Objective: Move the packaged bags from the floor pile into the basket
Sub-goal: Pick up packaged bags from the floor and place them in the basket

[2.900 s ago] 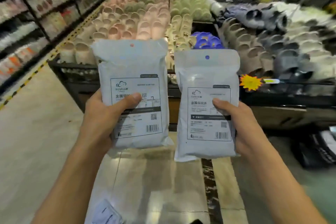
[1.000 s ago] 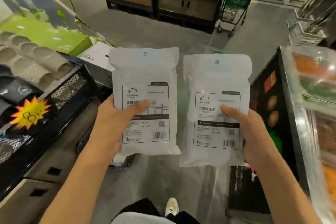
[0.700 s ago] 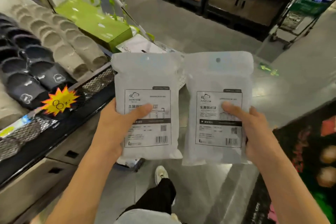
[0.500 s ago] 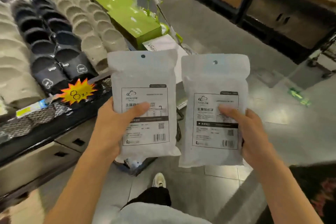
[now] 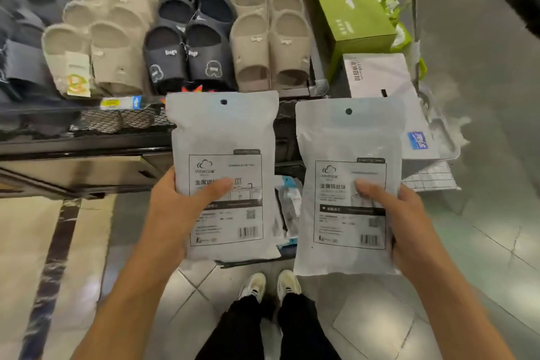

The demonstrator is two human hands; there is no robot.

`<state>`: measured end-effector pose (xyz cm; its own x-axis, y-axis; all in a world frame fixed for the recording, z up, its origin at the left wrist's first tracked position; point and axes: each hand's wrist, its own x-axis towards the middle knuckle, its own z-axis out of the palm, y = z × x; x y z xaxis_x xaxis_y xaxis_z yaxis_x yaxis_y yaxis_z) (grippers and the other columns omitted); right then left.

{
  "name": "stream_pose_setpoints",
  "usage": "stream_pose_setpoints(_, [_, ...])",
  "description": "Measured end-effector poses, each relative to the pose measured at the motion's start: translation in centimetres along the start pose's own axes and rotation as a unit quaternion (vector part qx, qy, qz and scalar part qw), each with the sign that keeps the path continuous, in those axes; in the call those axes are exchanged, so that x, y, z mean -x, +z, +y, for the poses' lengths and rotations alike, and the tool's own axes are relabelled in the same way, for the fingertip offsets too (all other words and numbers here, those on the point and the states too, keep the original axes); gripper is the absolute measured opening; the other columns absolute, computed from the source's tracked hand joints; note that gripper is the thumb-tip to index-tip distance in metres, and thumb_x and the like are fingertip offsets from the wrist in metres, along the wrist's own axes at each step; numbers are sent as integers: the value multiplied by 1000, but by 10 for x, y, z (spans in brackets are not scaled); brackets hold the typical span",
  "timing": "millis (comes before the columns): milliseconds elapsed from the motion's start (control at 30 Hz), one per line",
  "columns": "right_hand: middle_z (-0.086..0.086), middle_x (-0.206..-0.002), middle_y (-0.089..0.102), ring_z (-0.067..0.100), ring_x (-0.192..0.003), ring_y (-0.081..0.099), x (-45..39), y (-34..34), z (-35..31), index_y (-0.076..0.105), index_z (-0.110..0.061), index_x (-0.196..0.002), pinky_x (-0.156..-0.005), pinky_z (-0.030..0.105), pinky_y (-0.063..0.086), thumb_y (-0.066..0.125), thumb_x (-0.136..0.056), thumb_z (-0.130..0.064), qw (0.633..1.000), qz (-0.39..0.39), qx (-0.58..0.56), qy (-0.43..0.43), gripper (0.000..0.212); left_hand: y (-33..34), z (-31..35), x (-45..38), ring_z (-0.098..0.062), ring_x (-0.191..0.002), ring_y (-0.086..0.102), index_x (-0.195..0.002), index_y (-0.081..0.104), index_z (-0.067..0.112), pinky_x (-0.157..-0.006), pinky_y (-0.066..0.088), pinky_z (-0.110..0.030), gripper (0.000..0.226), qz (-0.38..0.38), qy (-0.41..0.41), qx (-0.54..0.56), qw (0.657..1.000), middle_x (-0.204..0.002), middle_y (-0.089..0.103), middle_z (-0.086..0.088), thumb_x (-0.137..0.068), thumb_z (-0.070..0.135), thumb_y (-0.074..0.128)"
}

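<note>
I hold two white packaged bags upright in front of me, each with a printed label and a hang hole at the top. My left hand (image 5: 178, 210) grips the left bag (image 5: 223, 140) from its left edge, thumb across the label. My right hand (image 5: 406, 219) grips the right bag (image 5: 349, 140) from its right edge, thumb on the label. Between and below the bags, a dark basket (image 5: 287, 253) on the floor shows a few packaged items inside; most of it is hidden by the bags.
A display shelf (image 5: 87, 143) of beige and dark slippers (image 5: 187, 52) runs along the left and top. Green boxes (image 5: 350, 9) and white packages (image 5: 380, 76) are stacked at the right. My feet (image 5: 268, 286) stand on the tiled floor just behind the basket.
The view has swung left and tilted down; the slipper shelf is straight ahead and the basket below has come into sight. Both hands keep the same grip on the bags.
</note>
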<state>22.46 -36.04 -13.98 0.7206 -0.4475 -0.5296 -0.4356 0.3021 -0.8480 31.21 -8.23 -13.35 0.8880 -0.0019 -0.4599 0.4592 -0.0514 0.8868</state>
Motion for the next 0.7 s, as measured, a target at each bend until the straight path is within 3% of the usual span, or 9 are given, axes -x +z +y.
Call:
stream_pose_setpoints(100, [10, -98, 82, 30, -88, 80, -45, 4, 18, 74, -13, -111, -74, 44, 66, 73, -92, -18, 999, -30, 25, 20, 20, 10, -31, -19, -17, -80, 80, -112, 71, 22, -58, 63, -31, 47, 39, -27, 7, 999, -93, 82, 6, -67, 22, 88])
stream_pose_setpoints(200, [8, -98, 82, 27, -87, 81, -84, 12, 46, 74, -15, -110, -75, 45, 65, 76, -91, -19, 997, -48, 51, 35, 20, 16, -70, -41, -22, -89, 80, -113, 72, 22, -75, 63, -43, 52, 63, -58, 0, 996, -100, 82, 2, -64, 27, 88])
stream_pose_setpoints(267, [6, -99, 82, 26, -87, 81, -107, 17, 69, 73, -15, -114, -71, 41, 66, 76, -91, -18, 996, -51, 58, 48, 24, 16, -98, -58, -23, -90, 80, -112, 72, 22, -78, 63, -44, 48, 77, -70, -5, 995, -100, 82, 1, -67, 24, 89])
stream_pose_setpoints(400, [3, -97, 83, 23, -86, 81, -149, 30, 120, 73, -17, -113, -66, 37, 65, 74, -93, -19, 992, -64, 88, 64, 20, 17, -148, -99, -19, -87, 80, -112, 71, 20, -66, 64, -34, 53, 89, -77, -8, 993, -98, 82, 3, -61, 25, 88])
stream_pose_setpoints(533, [3, -93, 83, 21, -80, 81, -188, 42, 171, 74, -19, -106, -56, 31, 63, 73, -93, -17, 990, -55, 101, 80, 14, 10, -195, -138, -17, -86, 80, -113, 70, 21, -66, 65, -32, 56, 94, -80, -15, 992, -99, 82, 5, -61, 27, 87])
stream_pose_setpoints(700, [3, -98, 83, 23, -84, 81, -220, 52, 219, 75, -20, -110, -62, 38, 66, 72, -94, -18, 988, -56, 115, 84, 17, -1, -245, -168, -11, -82, 79, -110, 71, 21, -63, 64, -27, 43, 104, -87, -31, 990, -94, 82, 8, -71, 18, 88])
